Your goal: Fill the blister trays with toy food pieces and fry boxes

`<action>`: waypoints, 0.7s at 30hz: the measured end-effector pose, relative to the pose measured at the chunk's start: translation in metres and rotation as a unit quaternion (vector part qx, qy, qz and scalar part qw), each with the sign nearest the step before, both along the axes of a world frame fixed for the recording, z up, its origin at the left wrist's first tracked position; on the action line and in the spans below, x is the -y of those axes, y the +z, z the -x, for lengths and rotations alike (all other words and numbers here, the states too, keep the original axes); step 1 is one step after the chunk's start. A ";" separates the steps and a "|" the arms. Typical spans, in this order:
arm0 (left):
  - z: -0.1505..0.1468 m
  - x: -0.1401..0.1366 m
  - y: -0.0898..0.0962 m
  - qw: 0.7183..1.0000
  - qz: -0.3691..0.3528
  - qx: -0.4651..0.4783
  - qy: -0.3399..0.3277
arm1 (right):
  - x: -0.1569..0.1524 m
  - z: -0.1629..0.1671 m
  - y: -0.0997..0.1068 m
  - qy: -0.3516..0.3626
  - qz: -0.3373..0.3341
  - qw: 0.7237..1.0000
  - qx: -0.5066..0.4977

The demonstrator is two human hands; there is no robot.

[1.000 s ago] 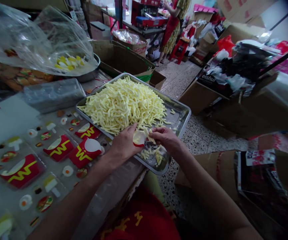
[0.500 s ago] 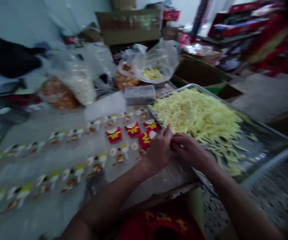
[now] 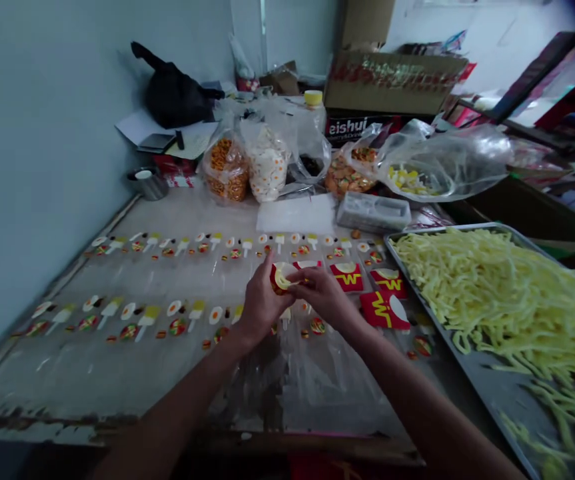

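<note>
Over the middle of the table, my left hand [image 3: 261, 300] is closed around a small red fries carton [image 3: 278, 285], its thumb pointing up. Pale yellow fry-like strips [image 3: 283, 272] show at the carton's mouth. My right hand [image 3: 323, 291] is pinched on these strips against the carton's right side; its fingertips are partly hidden. Just right of my hands lie flat red cartons [image 3: 346, 277] with a yellow zigzag mark. One nearer carton [image 3: 383, 311] is turned at an angle and shows a white oval.
A metal tray [image 3: 467, 380] heaped with pale yellow strips [image 3: 507, 280] stands at the right. Rows of miniature eggs, popsicles [image 3: 147, 319] and pizzas cover clear bags on the table. Behind are filled plastic bags [image 3: 226, 170], a grey mould-like block [image 3: 374, 212], a metal cup [image 3: 148, 183] and cardboard boxes [image 3: 392, 83].
My hands have moved left from the tray's edge to above the rows of miniatures. A red carton now shows in my left hand. The view has turned left.
</note>
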State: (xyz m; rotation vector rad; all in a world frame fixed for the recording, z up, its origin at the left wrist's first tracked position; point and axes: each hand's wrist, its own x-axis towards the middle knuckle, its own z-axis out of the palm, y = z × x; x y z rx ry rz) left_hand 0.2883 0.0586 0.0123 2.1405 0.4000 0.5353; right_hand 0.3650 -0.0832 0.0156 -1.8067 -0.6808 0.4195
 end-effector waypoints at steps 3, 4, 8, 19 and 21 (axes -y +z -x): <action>-0.005 -0.033 -0.004 1.000 -0.021 -0.023 -0.005 | -0.035 -0.025 -0.008 0.033 0.004 0.998 -0.050; -0.007 -0.043 -0.005 0.998 -0.047 -0.029 -0.012 | -0.042 -0.034 -0.008 0.034 0.022 0.998 -0.039; -0.010 -0.078 -0.015 0.980 -0.169 -0.085 -0.054 | -0.061 -0.065 -0.001 0.056 0.204 0.973 0.088; -0.008 -0.096 -0.032 0.927 -0.313 -0.109 -0.176 | -0.072 -0.054 0.001 0.183 0.392 0.835 0.341; -0.009 -0.096 -0.029 0.910 -0.348 -0.125 -0.186 | -0.069 -0.045 -0.003 0.186 0.388 0.817 0.384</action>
